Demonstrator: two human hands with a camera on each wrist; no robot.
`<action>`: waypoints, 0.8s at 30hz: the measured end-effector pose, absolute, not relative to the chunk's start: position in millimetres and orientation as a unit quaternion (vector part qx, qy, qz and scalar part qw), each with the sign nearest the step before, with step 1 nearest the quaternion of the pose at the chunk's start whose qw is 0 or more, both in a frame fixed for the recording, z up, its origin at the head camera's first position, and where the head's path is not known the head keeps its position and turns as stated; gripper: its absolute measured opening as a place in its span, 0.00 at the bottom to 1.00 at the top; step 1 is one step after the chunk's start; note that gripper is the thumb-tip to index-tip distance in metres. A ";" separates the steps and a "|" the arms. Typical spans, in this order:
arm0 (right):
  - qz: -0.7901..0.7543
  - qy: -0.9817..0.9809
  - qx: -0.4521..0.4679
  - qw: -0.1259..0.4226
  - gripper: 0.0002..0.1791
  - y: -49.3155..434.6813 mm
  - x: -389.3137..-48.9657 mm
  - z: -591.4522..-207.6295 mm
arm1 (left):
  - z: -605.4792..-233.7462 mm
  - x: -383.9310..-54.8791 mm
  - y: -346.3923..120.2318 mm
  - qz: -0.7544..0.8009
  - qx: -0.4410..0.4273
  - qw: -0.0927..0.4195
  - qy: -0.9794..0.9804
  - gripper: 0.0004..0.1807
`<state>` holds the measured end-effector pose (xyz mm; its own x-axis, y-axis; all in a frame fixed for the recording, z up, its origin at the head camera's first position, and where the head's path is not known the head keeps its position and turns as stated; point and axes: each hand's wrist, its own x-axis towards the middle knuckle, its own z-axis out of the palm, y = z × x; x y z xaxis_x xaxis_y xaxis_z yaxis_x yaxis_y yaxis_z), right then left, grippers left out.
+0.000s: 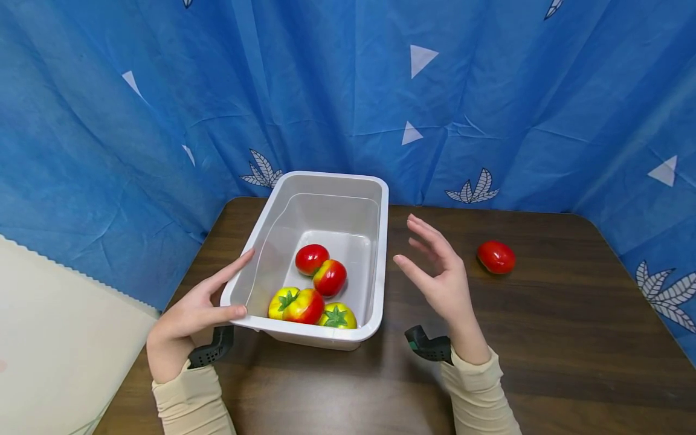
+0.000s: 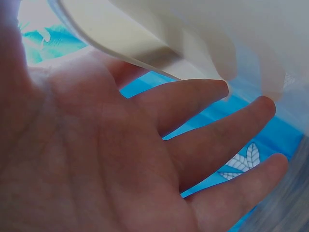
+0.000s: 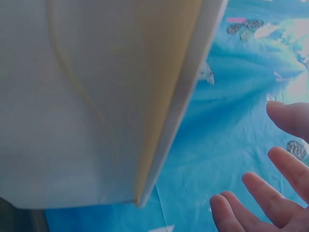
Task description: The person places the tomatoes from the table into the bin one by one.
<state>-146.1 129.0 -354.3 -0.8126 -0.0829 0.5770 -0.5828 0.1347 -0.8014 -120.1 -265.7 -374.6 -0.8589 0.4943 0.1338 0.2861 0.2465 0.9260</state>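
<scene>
A light grey plastic bin (image 1: 382,254) stands left of centre on the table. Several shiny toy tomatoes, red and yellow with some green leaf tops, lie inside it, such as an all-red tomato (image 1: 312,260) and a red-yellow tomato (image 1: 330,278). My left hand (image 1: 190,311) holds the bin's near left corner, thumb on the rim; in the left wrist view, three fingers (image 2: 217,140) spread along the outside. To the right of the bin, apart from it, my right hand (image 1: 443,281) is raised with fingers loosely bent, holding nothing. Another red tomato (image 1: 496,257) lies beyond it on the table.
The dark wooden table (image 1: 571,338) extends to the right and toward me. A blue patterned curtain (image 1: 348,84) hangs along its back and sides. At the lower left is a pale cream surface (image 1: 60,338) with a scalloped edge.
</scene>
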 end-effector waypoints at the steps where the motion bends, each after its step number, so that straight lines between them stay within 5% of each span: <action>1: 0.616 -0.726 0.226 0.206 0.32 131.6 -147.1 -354.4 | -374.6 -120.1 -265.6 0.562 0.247 0.093 0.784 0.46; 24: 0.655 -0.708 0.077 0.252 0.27 189.9 -164.0 -360.6 | -374.8 -120.2 -265.9 0.562 0.250 0.094 0.783 0.46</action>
<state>-164.0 189.9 -360.6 -0.8612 0.2216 0.4574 -0.4387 0.1303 -0.8892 -120.2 -265.9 -374.8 -0.8574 0.4970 0.1334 0.2859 0.2445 0.9265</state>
